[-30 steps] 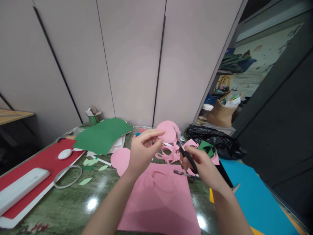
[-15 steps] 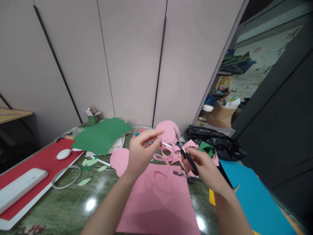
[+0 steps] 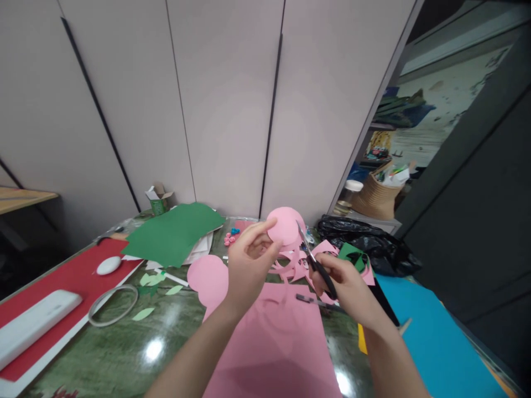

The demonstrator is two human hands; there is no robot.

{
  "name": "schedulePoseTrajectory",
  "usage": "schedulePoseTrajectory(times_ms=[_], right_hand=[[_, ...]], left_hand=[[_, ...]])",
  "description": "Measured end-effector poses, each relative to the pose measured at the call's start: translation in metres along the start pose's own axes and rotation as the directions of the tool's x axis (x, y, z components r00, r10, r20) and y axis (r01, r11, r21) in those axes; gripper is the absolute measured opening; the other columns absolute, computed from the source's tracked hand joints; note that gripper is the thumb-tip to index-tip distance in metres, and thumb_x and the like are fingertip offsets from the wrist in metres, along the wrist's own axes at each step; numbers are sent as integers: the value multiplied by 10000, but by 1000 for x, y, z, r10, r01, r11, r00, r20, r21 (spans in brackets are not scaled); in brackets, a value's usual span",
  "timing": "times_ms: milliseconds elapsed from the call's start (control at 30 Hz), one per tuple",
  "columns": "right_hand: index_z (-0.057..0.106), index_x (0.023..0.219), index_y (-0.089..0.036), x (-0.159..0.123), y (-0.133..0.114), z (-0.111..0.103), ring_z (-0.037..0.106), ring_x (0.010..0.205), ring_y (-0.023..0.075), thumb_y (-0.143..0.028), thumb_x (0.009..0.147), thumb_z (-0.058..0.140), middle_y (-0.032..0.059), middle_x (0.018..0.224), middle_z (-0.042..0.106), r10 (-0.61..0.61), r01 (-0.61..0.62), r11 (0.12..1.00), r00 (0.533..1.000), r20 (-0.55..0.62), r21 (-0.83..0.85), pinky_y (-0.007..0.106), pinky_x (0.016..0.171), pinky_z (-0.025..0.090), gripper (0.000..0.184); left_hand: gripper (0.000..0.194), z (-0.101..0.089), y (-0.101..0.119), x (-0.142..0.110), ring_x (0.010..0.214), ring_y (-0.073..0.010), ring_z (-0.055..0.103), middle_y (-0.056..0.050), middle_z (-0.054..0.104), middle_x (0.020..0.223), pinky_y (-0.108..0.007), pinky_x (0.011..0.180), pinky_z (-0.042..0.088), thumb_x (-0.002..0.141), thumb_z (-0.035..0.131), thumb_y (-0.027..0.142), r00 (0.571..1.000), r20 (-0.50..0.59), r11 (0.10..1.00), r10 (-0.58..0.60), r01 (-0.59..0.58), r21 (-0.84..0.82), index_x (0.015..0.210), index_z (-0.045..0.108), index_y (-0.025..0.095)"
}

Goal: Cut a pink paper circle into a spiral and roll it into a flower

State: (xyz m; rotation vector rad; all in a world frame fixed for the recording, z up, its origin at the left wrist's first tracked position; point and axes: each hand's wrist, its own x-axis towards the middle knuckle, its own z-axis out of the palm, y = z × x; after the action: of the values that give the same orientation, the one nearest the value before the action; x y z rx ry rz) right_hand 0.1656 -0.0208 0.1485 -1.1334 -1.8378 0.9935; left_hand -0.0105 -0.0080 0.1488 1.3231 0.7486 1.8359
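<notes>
My left hand [image 3: 253, 260] pinches the left edge of a round pink paper piece [image 3: 285, 224], raised above the table. A narrow pink paper strip curls down below the circle. My right hand [image 3: 338, 279] grips black-handled scissors [image 3: 312, 260], with the blades pointing up at the circle's right edge. Under both hands lies a large pink paper sheet [image 3: 271, 342], with a dark pen [image 3: 317, 302] across its upper right. Further cut pink rounds [image 3: 209, 279] rest left of my left wrist. Pink offcuts [image 3: 326, 251] are heaped behind the scissors.
Green paper [image 3: 176, 232] and a small box [image 3: 157, 199] stand at the back left. On red paper [image 3: 83, 271] sit a white mouse-like object [image 3: 109, 265] and a long white case [image 3: 39, 326]. A black plastic bag [image 3: 369, 243] and blue paper [image 3: 435, 337] lie right.
My left hand has shifted slightly right and its thumb now lies against the circle's lower edge. Small pink and blue pieces behind that hand show more. The scissors have barely moved.
</notes>
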Motion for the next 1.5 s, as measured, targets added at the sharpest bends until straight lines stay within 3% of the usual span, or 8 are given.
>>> schedulePoseTrajectory(times_ms=[400,833,1067,1267,1500], right_hand=[[505,709,-175,-2,-4,1,457,563,114,-379,791,544,-20,611,495,5,-4,1000,999,-33,18,233,529,348,224],[491,723,-178,-2,-2,1,441,569,107,-282,825,500,-29,620,479,12,-12,1000,1000,-11,-8,237,544,330,147],[486,683,-182,-3,-1,2,456,580,117,-271,788,530,-30,588,503,26,-27,999,999,-29,-30,231,540,333,144],[482,683,-185,-2,-3,2,459,554,115,-257,816,474,-32,551,497,11,-12,1000,1000,-8,-28,234,532,337,152],[477,658,-183,-4,-3,1,473,561,112,-238,813,462,-29,569,515,8,-8,999,1000,-11,-53,228,523,330,165]], left_hand=[[319,2,2,-3,656,-76,550,-31,570,841,-209,639,508,711,630,141,994,107,997,-7,-1,71,1029,634,173],[320,-3,1,0,673,-83,539,-15,589,772,-202,645,497,734,607,158,996,88,988,-2,-11,153,1051,636,190],[221,-7,5,1,822,-129,594,-60,661,937,-247,741,502,738,606,166,996,67,968,55,-69,241,943,684,189],[158,-8,7,4,854,-144,613,-53,680,908,-248,740,515,741,601,173,996,54,967,76,-87,240,855,708,198],[214,-8,7,4,849,-145,610,-73,666,976,-263,749,522,734,614,198,998,15,975,57,-58,216,932,691,186]])
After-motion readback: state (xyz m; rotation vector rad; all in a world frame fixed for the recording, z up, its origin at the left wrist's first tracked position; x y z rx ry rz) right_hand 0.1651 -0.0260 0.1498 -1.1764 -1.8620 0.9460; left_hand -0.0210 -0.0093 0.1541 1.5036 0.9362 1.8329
